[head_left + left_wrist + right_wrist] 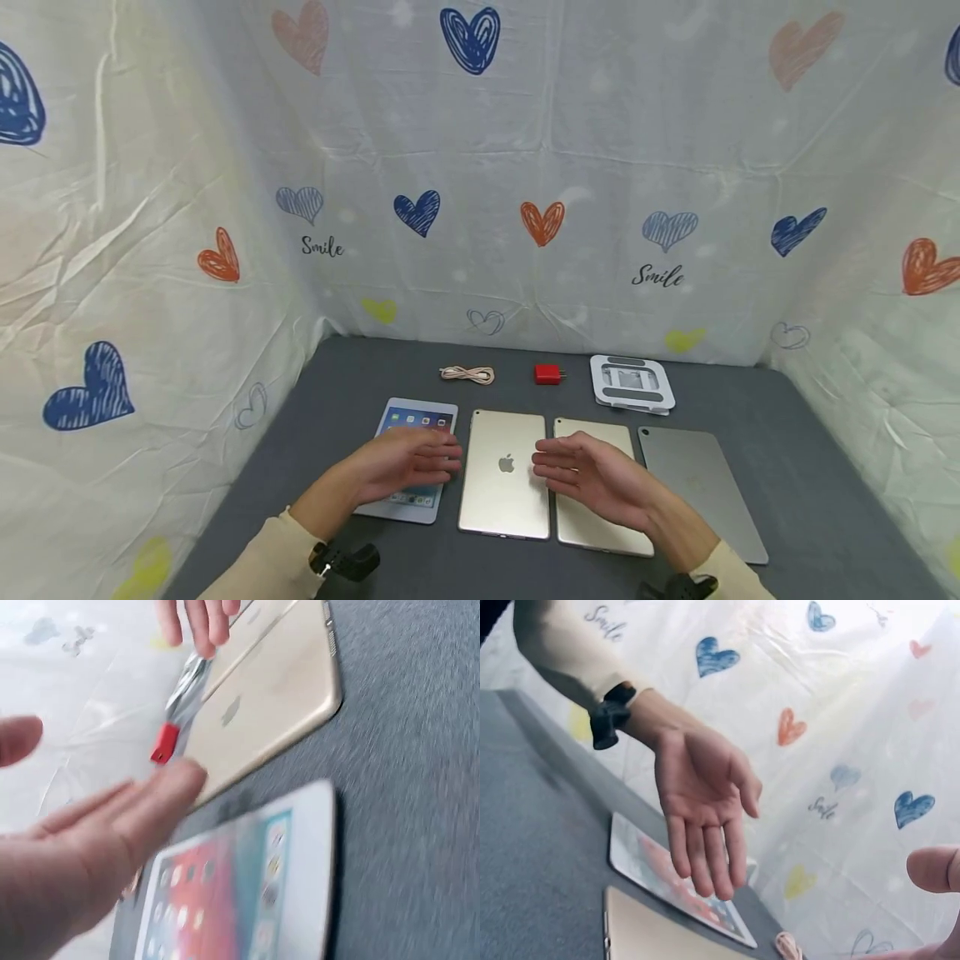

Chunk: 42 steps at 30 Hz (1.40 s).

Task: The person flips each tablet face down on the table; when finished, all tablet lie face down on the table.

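My left hand (408,462) hovers with extended fingers over a white tablet (416,512) whose screen is lit with app icons. In the right wrist view the palm of that left hand (701,799) faces the camera, holding nothing. My right hand (592,475), fingers also extended, is above a gold tablet (603,533) lying back side up. Between the hands lies another gold tablet (504,508) with an apple logo on its back. To the right a grey tablet (705,475) lies back side up, partly hidden by my right forearm.
Behind the tablets lie a coiled pale cable (468,375), a red charger plug (548,374) and a folded white-and-grey stand (632,383). The dark grey tabletop (435,567) is enclosed at the back and sides by a heart-printed cloth (480,275).
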Each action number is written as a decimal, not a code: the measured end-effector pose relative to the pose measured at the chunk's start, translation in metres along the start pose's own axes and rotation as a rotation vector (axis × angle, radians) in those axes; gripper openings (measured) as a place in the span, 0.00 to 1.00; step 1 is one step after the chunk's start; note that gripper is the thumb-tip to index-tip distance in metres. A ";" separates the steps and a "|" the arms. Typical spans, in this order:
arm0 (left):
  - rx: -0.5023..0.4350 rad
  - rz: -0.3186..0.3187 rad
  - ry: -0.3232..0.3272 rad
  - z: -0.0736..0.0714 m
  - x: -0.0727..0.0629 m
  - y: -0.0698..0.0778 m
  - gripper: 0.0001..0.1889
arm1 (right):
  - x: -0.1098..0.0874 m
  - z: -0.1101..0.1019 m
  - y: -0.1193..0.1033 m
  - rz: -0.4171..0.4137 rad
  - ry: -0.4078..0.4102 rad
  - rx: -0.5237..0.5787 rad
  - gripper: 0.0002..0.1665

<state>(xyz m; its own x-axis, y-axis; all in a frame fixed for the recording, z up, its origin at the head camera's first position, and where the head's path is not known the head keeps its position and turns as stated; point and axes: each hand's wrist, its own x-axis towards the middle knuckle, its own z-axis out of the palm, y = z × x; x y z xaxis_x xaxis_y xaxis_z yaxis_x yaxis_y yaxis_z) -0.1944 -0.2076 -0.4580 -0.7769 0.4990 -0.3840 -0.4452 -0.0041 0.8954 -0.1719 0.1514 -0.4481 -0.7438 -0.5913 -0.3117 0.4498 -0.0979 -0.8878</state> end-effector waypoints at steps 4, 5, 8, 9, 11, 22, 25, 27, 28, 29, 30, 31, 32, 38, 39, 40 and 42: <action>-0.086 0.028 -0.114 -0.022 -0.014 0.008 0.33 | 0.012 0.009 -0.005 0.001 -0.029 0.048 0.45; -0.103 0.033 -0.144 -0.028 -0.018 0.011 0.31 | 0.015 0.011 -0.006 0.005 -0.035 0.058 0.45; -0.116 0.063 -0.231 -0.047 -0.029 0.015 0.27 | 0.028 0.020 -0.006 0.015 -0.042 0.085 0.45; -0.118 0.073 -0.256 -0.054 -0.032 0.016 0.25 | 0.032 0.023 -0.005 0.019 -0.042 0.095 0.45; -0.125 0.091 -0.286 -0.068 -0.039 0.015 0.24 | 0.040 0.029 -0.003 0.024 -0.039 0.109 0.45; -0.156 0.087 -0.173 -0.130 -0.053 0.004 0.29 | 0.079 0.054 0.013 0.015 -0.068 0.174 0.47; -0.136 0.071 -0.125 -0.140 -0.054 -0.001 0.31 | 0.087 0.058 0.017 0.016 -0.046 0.181 0.47; -0.121 0.061 -0.113 -0.146 -0.056 -0.004 0.31 | 0.092 0.060 0.019 0.026 -0.027 0.187 0.47; -0.116 0.054 -0.111 -0.149 -0.056 -0.005 0.31 | 0.093 0.062 0.020 0.033 -0.013 0.192 0.47; -0.111 0.048 -0.110 -0.152 -0.056 -0.006 0.30 | 0.095 0.063 0.021 0.043 0.001 0.194 0.47; -0.107 0.040 -0.109 -0.154 -0.056 -0.007 0.30 | 0.096 0.064 0.022 0.053 0.016 0.196 0.47; -0.104 0.032 -0.105 -0.155 -0.055 -0.008 0.30 | 0.097 0.065 0.023 0.063 0.028 0.196 0.47; -0.092 0.028 -0.105 -0.156 -0.054 -0.009 0.31 | 0.098 0.065 0.024 0.070 0.041 0.196 0.48; -0.033 0.013 -0.030 -0.154 -0.047 -0.014 0.35 | 0.100 0.069 0.028 0.072 0.054 0.211 0.49; -0.027 0.009 -0.010 -0.153 -0.046 -0.014 0.36 | 0.100 0.070 0.029 0.072 0.047 0.218 0.49; -0.022 0.005 0.006 -0.152 -0.045 -0.015 0.36 | 0.100 0.071 0.030 0.072 0.042 0.224 0.49; -0.007 -0.001 0.037 -0.149 -0.043 -0.015 0.36 | 0.100 0.072 0.032 0.077 0.031 0.231 0.49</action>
<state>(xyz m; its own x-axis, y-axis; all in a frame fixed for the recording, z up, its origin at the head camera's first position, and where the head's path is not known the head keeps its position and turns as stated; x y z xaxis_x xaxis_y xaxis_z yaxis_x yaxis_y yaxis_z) -0.2211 -0.3577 -0.4885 -0.7922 0.4669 -0.3930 -0.4491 -0.0101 0.8934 -0.1965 0.0310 -0.4833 -0.7166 -0.5791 -0.3888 0.6040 -0.2363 -0.7612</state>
